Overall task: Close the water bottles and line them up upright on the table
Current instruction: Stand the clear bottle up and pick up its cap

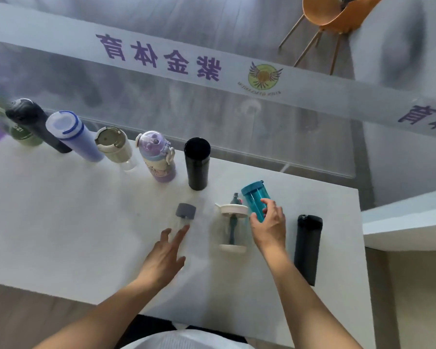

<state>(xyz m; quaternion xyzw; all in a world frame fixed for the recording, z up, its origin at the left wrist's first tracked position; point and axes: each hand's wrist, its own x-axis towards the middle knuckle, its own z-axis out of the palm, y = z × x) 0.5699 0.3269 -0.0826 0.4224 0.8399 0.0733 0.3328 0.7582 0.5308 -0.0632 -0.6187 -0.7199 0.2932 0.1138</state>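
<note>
Several closed bottles stand in a row along the far edge of the white table point(61, 222), ending with a purple child's bottle point(156, 157) and a black flask point(197, 163). My right hand point(268, 222) grips a teal bottle point(256, 199), tilted, just above the table. Beside it stands a clear bottle with a white lid point(232, 225). My left hand point(165, 255) is open, its fingertips touching a clear bottle with a grey cap point(184, 215). A dark flask point(308, 248) stands at the right.
A glass partition with a white banner point(161, 61) runs behind the table. An orange chair point(335, 16) stands beyond it. The table's right edge point(360, 248) lies close to the dark flask, and a white ledge point(408, 222) juts in at the right.
</note>
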